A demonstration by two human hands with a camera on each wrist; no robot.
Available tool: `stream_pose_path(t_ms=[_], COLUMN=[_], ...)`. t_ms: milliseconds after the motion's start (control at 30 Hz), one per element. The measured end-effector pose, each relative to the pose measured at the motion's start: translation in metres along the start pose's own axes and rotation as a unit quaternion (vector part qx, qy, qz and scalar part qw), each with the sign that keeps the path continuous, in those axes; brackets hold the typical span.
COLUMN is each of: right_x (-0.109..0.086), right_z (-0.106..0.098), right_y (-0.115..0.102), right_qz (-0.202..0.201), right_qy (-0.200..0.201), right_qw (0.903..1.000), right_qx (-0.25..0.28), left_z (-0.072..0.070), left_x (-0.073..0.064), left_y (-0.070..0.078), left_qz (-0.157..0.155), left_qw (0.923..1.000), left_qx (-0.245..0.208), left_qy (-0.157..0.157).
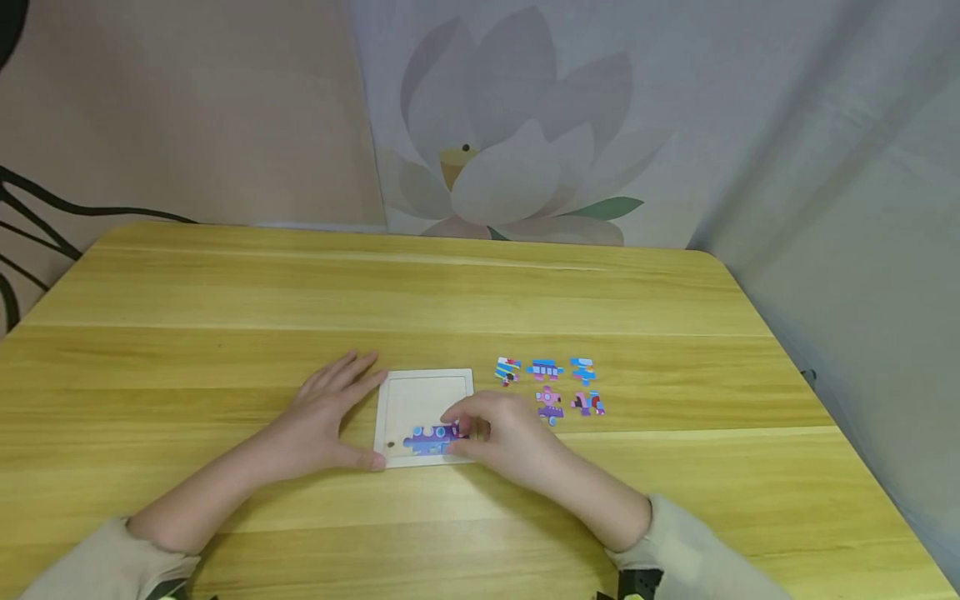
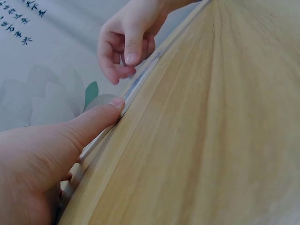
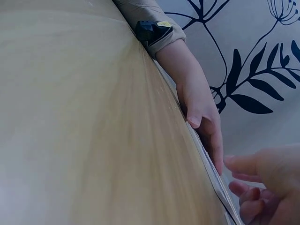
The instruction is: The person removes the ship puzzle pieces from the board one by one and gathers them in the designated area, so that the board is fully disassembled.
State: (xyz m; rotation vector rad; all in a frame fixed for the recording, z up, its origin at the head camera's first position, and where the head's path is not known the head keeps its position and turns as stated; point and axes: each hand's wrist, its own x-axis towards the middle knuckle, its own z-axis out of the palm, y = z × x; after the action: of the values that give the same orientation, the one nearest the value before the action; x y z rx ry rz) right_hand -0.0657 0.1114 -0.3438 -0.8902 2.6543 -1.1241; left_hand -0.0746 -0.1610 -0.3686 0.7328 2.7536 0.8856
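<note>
A white square puzzle tray [image 1: 423, 392] lies on the table with joined blue and purple pieces [image 1: 429, 442] along its lower edge. My left hand [image 1: 326, 421] spreads at the tray's left side, its thumb on the lower left corner and its fingers by the upper left. Over the lower right of the tray, my right hand [image 1: 506, 433] has curled fingers and pinches a purple puzzle piece [image 1: 454, 430], mostly hidden by the fingertips. In the left wrist view the right hand [image 2: 131, 40] hovers just above the tray edge [image 2: 136, 86].
Several loose puzzle pieces lie right of the tray, among them a blue bus piece [image 1: 545, 369], a striped piece [image 1: 507, 371] and a pink piece [image 1: 549, 396]. Behind the wooden table [image 1: 420, 292] hangs a flower-printed cloth [image 1: 517, 125]. A dark metal frame [image 1: 33, 221] stands at the left.
</note>
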Motion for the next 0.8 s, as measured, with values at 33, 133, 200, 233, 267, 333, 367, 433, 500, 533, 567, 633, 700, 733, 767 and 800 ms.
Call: stream_pose_path(t_ms=[33, 133, 200, 233, 267, 333, 367, 433, 500, 533, 567, 633, 700, 733, 767, 800], right_x=[0.001, 0.005, 0.007, 0.008, 0.009, 0.010, 0.010, 0.010, 0.010, 0.009, 0.009, 0.008, 0.006, 0.006, 0.006, 0.005], right_z=[0.001, 0.004, 0.005, 0.006, 0.007, 0.008, 0.009, 0.009, 0.010, 0.010, 0.011, 0.012, 0.012, 0.013, 0.013, 0.014], right_y=[-0.001, -0.004, -0.005, -0.006, -0.007, -0.008, -0.008, -0.009, -0.010, -0.011, -0.011, -0.012, -0.014, -0.014, -0.015, -0.015], right_qz=[0.002, 0.013, 0.021, 0.027, 0.032, 0.042, 0.047, 0.055, 0.058, 0.058, 0.057, 0.054, 0.052, 0.053, 0.053, 0.054], right_qy=[-0.005, -0.024, -0.035, -0.040, -0.044, -0.048, -0.049, -0.049, -0.045, -0.043, -0.040, -0.034, -0.030, -0.028, -0.027, -0.027], right_qw=[1.0000, 0.9996, 0.9990, 0.9986, 0.9981, 0.9971, 0.9965, 0.9954, 0.9945, 0.9942, 0.9939, 0.9932, 0.9919, 0.9912, 0.9904, 0.9898], right_qx=[-0.002, -0.011, -0.018, -0.024, -0.028, -0.041, -0.049, -0.062, -0.074, -0.079, -0.085, -0.097, -0.111, -0.118, -0.124, -0.129], left_z=[0.000, 0.000, 0.001, 0.001, 0.001, 0.001, 0.001, 0.001, 0.001, 0.001, 0.001, 0.001, 0.001, 0.001, 0.001, 0.001], left_x=[0.000, 0.000, 0.001, 0.001, 0.001, 0.001, 0.001, 0.001, 0.001, 0.001, 0.001, 0.001, 0.001, 0.001, 0.001, 0.001], left_y=[0.000, 0.000, 0.000, 0.000, -0.001, -0.001, -0.001, -0.001, -0.001, -0.001, -0.001, -0.001, -0.001, -0.001, -0.001, -0.001], left_qz=[0.000, 0.000, 0.000, 0.000, -0.001, -0.002, -0.002, -0.002, -0.001, -0.001, 0.000, 0.001, 0.002, 0.002, 0.002, 0.002], left_qw=[1.0000, 1.0000, 1.0000, 1.0000, 1.0000, 1.0000, 1.0000, 1.0000, 1.0000, 1.0000, 1.0000, 1.0000, 1.0000, 1.0000, 1.0000, 1.0000], left_qx=[0.000, -0.001, -0.001, -0.001, -0.001, -0.002, -0.003, -0.003, -0.002, -0.002, -0.002, -0.001, -0.001, -0.001, -0.001, -0.001], left_qy=[0.000, 0.000, 0.000, 0.000, 0.000, 0.001, 0.001, 0.002, 0.004, 0.004, 0.005, 0.006, 0.006, 0.005, 0.005, 0.005])
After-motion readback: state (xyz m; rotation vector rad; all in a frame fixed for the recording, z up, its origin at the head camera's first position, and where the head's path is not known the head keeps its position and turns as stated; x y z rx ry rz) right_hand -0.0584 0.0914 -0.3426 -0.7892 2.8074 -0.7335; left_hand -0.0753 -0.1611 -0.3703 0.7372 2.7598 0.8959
